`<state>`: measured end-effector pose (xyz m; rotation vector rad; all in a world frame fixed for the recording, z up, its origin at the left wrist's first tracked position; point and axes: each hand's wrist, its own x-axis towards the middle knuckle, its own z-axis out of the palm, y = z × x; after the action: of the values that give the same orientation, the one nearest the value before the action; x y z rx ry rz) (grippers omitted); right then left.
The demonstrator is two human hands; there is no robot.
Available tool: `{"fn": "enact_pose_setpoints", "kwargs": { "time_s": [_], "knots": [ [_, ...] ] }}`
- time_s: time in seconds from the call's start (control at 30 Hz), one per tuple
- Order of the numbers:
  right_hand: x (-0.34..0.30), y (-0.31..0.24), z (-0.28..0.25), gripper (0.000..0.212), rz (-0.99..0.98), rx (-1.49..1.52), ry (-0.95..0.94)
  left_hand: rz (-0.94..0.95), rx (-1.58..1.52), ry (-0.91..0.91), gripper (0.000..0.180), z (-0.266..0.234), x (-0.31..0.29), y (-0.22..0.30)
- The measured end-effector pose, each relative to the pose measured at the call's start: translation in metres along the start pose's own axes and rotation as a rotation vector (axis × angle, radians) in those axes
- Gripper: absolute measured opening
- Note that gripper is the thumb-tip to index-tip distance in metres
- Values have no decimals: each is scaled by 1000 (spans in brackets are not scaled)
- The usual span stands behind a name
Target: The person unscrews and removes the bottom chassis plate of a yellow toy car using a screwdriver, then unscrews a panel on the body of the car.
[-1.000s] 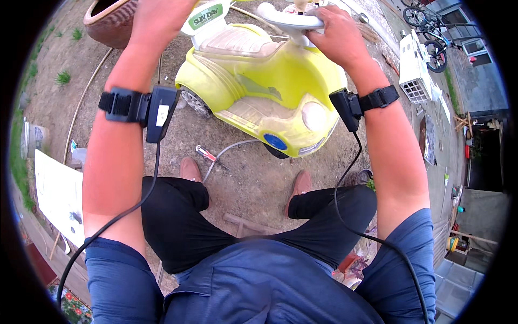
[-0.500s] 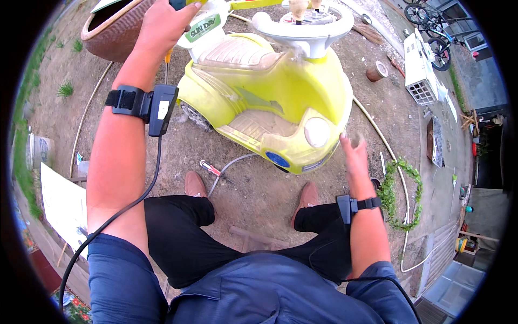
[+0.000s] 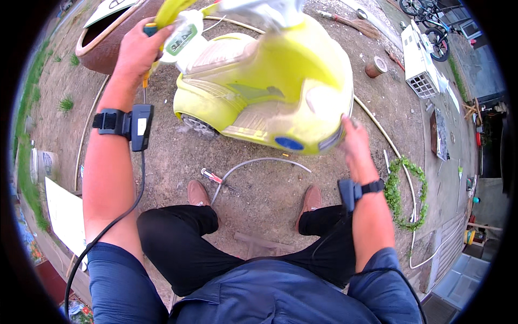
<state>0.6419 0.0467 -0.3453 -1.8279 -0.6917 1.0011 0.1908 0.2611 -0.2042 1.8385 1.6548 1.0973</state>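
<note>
A dusty yellow-green ride-on toy car (image 3: 302,70), partly smeared by motion, stands in front of me, its front end on the right. My left hand (image 3: 139,51) is closed at its rear, by the white and yellow backrest (image 3: 183,38). In that hand is a screwdriver (image 3: 145,79) with a yellow and teal handle, its metal shaft pointing down toward my wrist. Whether those fingers also grip the backrest, I cannot tell. My right hand (image 3: 356,143) holds the car's front corner beside the bumper, fingertips hidden against it. The steering wheel (image 3: 264,11) is blurred at the top edge.
A grey hose (image 3: 259,161) and a red-and-white tool (image 3: 211,175) lie on the dirt near my feet. Farther off are a brown woven basket (image 3: 102,54), a broom (image 3: 359,26), a rusty can (image 3: 376,67), a pale hose (image 3: 377,121) and a ring of green vine (image 3: 396,197).
The toy car has shifted away from me and tipped, its steering wheel going farther off. The grey hose's end has come into view. My left hand moved left; my right hand has come onto the front corner.
</note>
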Motion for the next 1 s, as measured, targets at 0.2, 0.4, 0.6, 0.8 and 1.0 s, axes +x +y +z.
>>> {"fn": "enact_pose_setpoints", "kwargs": {
  "time_s": [0.2, 0.4, 0.6, 0.8, 1.0],
  "knots": [
    [80, -110, 26, 52, -200, -40, -42, -169, -24, 100, 49, -27, 11, -36],
    [61, -56, 11, 47, -155, -60, -55, -158, -109, 151, 50, -40, -6, -34],
    [32, 76, -25, 60, 181, 109, -99, -7, -98, 93, 49, -8, -43, 20],
    [-39, 127, -22, 87, 473, 383, -170, -13, -177, 126, 47, -17, -84, 63],
    [-44, 101, -64, 84, 321, 553, -43, -73, -465, 136, 44, -65, -92, 72]
  ]
}}
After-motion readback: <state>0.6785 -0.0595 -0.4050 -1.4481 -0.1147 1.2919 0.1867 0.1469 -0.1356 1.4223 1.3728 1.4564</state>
